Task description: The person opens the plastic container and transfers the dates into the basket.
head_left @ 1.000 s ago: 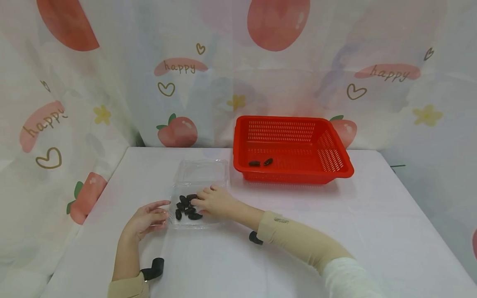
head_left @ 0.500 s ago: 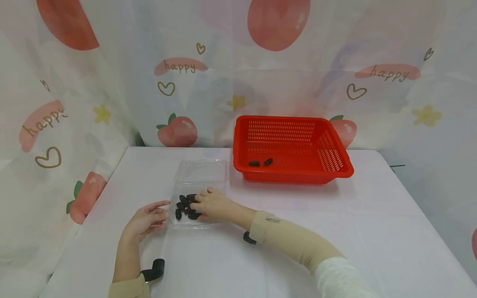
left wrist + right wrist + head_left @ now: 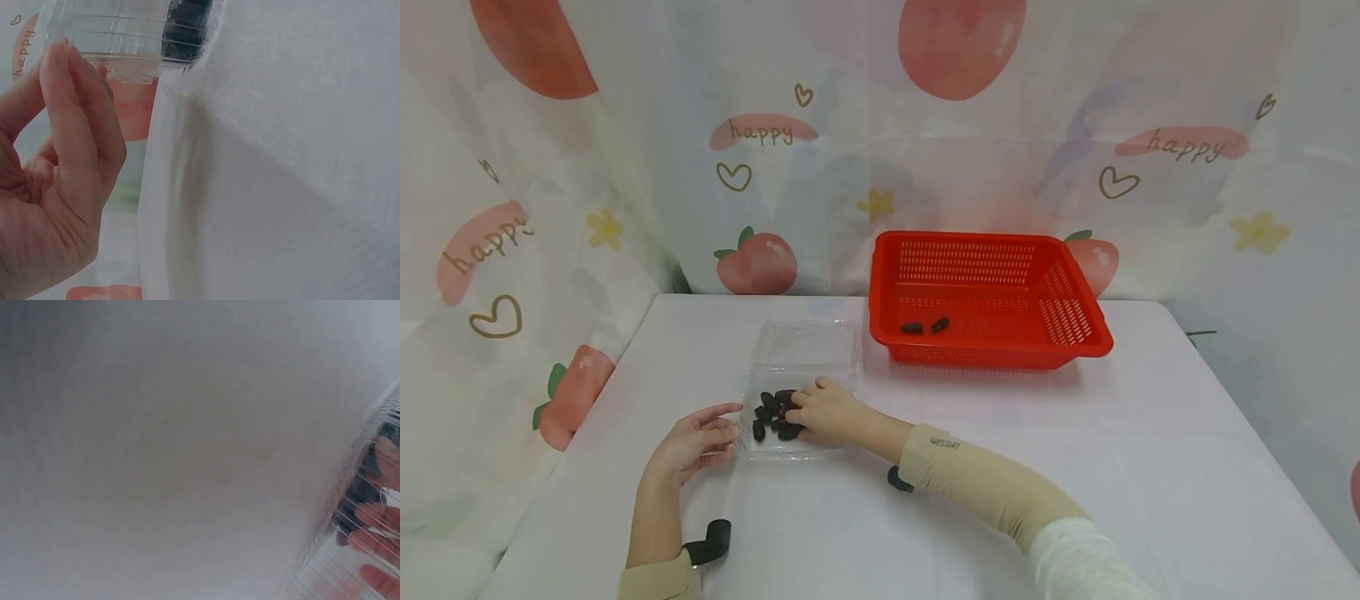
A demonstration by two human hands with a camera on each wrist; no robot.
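A clear plastic clamshell box point(image 3: 835, 392) lies on the table with its lid folded back. Several dark, shiny oval pieces point(image 3: 769, 403), about date-sized, lie inside. My left hand point(image 3: 696, 442) pinches the box's near left wall between thumb and fingertips, which the left wrist view shows meeting at the rim. Over the right side of the box, my right hand point(image 3: 827, 412) reaches down with its fingertips among the pieces. Through the ribbed wall in the right wrist view, its fingers point(image 3: 375, 540) press close to the dark pieces; I cannot tell whether it grips one.
A red perforated plastic basket point(image 3: 992, 358) stands at the back right of the table, with two dark oval pieces point(image 3: 912, 327) in it. A white cloth point(image 3: 1075, 467) covers the table. Behind hangs a fruit-patterned curtain point(image 3: 820, 192). Black wrist-worn devices point(image 3: 711, 542) sit near the wrists.
My right hand has moved slightly left, and its thumb has come in against the front piece, which has shifted a little. My left hand stays at the box wall.
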